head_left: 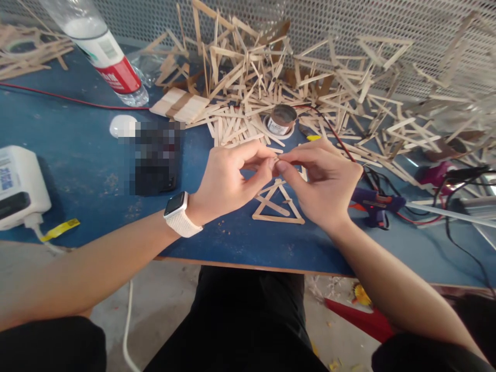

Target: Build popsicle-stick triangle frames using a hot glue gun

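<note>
My left hand [232, 173], with a watch [176, 205] on its wrist, is closed in a pinch at the middle of the table. Fingertip to fingertip with it, my right hand [325, 178] pinches too. Between them is something tiny and pale, mostly hidden by the fingers, so its kind does not show. Just below the hands, a triangle of craft sticks [278, 219] lies flat on the blue table, another stick [273, 205] crossing inside it. A blue glue gun [377, 202] with an orange trigger rests right of my right hand.
Heaped craft sticks and stick frames [248, 77] fill the back against a perforated metal panel [329, 20]. A small tin [282, 120], a bundle of sticks [180, 105], a bottle [116, 72], a dark blurred-out object [157, 168] and a white power unit [23, 186] stand around. Cables run at right.
</note>
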Demonstrator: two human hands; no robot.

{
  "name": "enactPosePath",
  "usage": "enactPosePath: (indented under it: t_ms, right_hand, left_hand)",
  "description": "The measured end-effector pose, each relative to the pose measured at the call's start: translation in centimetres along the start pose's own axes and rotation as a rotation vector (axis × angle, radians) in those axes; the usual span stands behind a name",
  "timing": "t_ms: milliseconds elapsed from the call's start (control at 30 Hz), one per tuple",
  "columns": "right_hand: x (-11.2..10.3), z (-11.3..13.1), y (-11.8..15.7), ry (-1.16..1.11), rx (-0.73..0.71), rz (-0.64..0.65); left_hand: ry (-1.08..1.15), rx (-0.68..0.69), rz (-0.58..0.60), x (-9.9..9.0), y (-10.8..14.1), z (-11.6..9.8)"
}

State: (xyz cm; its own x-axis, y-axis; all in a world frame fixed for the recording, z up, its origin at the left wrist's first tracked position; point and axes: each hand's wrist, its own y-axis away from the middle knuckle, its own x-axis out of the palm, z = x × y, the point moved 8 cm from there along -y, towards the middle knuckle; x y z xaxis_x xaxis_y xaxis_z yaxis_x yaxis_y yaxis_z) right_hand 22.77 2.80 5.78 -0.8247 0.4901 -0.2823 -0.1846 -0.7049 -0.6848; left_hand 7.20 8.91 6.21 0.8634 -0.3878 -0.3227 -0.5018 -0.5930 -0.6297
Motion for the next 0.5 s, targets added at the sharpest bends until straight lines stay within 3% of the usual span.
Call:
enactPosePath:
  t_ms: [500]
  right_hand:
    - [0.11, -0.18, 0.07, -0.005, 0.041, 0.029]
  left_hand:
    - [-0.027, -0.017, -0.013, -0.03, 0.13, -0.17]
